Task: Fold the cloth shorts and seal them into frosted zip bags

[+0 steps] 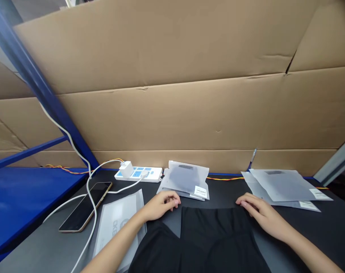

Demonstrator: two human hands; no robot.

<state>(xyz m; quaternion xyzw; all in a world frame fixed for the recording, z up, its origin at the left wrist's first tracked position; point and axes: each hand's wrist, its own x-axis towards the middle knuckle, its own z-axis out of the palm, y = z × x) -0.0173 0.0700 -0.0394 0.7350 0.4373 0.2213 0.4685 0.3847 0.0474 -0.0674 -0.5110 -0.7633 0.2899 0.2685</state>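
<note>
A black garment (217,235) lies spread before me, with its straight upper edge pointing away from me and its lower part running out of view. My left hand (162,204) rests by the upper left corner, fingers curled in, and no cloth shows between them. At the upper right corner is my right hand (259,214), its thumb and fingers bent together beside the cloth's edge. Whether it pinches any fabric is hidden. Under my left forearm lies a frosted plastic bag (112,223) with printed letters.
Frosted bags with labels lie behind the garment, some in the middle (186,178) and others at right (286,185). A phone (87,206), a white power strip (153,174) and white cables (94,212) are at left. A pen (252,159) stands near the cardboard wall (189,113).
</note>
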